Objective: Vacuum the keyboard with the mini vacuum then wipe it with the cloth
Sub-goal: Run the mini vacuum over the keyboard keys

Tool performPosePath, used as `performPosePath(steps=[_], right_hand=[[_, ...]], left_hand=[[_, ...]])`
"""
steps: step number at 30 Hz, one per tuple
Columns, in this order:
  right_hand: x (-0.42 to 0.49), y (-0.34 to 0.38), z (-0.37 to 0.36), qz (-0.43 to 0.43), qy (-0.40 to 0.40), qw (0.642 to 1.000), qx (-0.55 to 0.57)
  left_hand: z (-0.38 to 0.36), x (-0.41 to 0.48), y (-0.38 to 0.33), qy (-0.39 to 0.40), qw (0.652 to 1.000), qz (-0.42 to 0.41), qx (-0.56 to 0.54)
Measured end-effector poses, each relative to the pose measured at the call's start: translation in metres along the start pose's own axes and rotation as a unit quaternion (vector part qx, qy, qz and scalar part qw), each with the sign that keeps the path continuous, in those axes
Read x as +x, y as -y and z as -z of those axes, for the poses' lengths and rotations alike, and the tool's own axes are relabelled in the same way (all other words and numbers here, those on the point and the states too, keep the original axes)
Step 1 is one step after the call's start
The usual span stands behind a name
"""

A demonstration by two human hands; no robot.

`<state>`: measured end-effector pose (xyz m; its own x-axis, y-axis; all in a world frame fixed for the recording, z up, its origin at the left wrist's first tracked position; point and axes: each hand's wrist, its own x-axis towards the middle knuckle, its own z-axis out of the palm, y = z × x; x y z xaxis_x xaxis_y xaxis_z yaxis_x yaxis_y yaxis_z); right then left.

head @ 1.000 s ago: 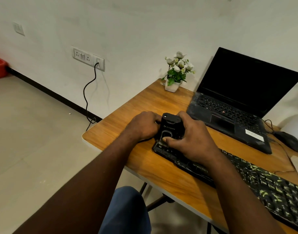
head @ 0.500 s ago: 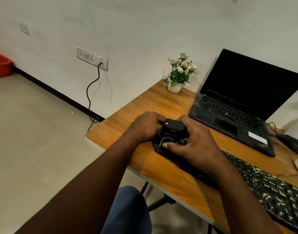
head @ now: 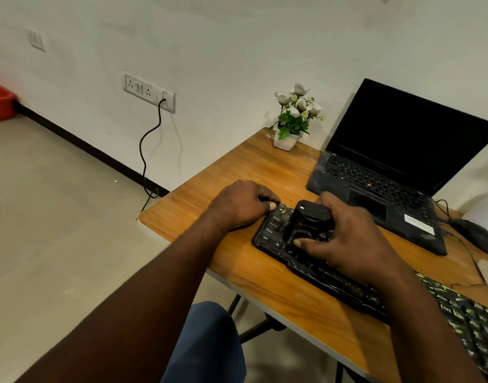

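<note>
**Vacuuming at the keyboard's left end**

A wooden desk (head: 237, 172) stands against a white wall, with bare floor off its left side. On it the keyboard (head: 334, 280) lies slantwise along the near edge, running from mid-view out toward four o'clock. Our right hand (head: 353, 241) is wrapped round the mini vacuum (head: 309, 219), thumb on its near face. The vacuum stands upright on the keys at the keyboard's left end. Our left hand (head: 242, 205) has its fingers curled on the keyboard's far left corner, gripping it.

We judge the vacuuming to be under way and the wiping not yet begun. To do it well, we should seat the nozzle flat on the keys and draw it slowly, row by row, toward four o'clock. We should also pin the board so it cannot skid.

The keyboard's near side runs close to the desk's front edge at six o'clock, so a push that way could tip it off. At one o'clock from the vacuum the open laptop (head: 375, 183) sits just beside the keyboard, crowding the far rows. A mouse (head: 472, 236) lies at three o'clock. Bare desk opens at eleven o'clock, up to a small flower pot (head: 285, 140). A pale thing at the right rim may be the cloth, but we cannot tell.
</note>
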<state>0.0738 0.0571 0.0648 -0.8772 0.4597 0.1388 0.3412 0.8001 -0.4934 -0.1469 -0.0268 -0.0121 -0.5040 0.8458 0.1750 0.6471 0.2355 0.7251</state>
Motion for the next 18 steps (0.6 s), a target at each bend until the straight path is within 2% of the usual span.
performPosePath(steps=[4, 8, 11, 14, 18], right_hand=[[-0.004, 0.001, 0.004, 0.002, 0.003, 1.0, -0.031], [0.004, 0.016, -0.031, 0.08, -0.049, 0.995, -0.021], [0.01, 0.024, -0.048, 0.105, -0.079, 0.991, 0.005], [0.006, 0.018, -0.041, 0.092, -0.07, 0.993, -0.005], [-0.011, -0.001, -0.008, 0.029, -0.019, 0.999, -0.04]], left_hand=[[0.0, 0.001, 0.002, 0.002, 1.0, -0.003, 0.004], [0.001, -0.002, -0.001, 0.002, 1.0, 0.009, -0.016], [0.004, -0.004, -0.004, 0.014, 0.999, 0.018, -0.026], [0.003, -0.002, -0.001, 0.007, 1.0, 0.013, -0.022], [0.0, 0.003, 0.002, 0.008, 1.0, -0.002, 0.009]])
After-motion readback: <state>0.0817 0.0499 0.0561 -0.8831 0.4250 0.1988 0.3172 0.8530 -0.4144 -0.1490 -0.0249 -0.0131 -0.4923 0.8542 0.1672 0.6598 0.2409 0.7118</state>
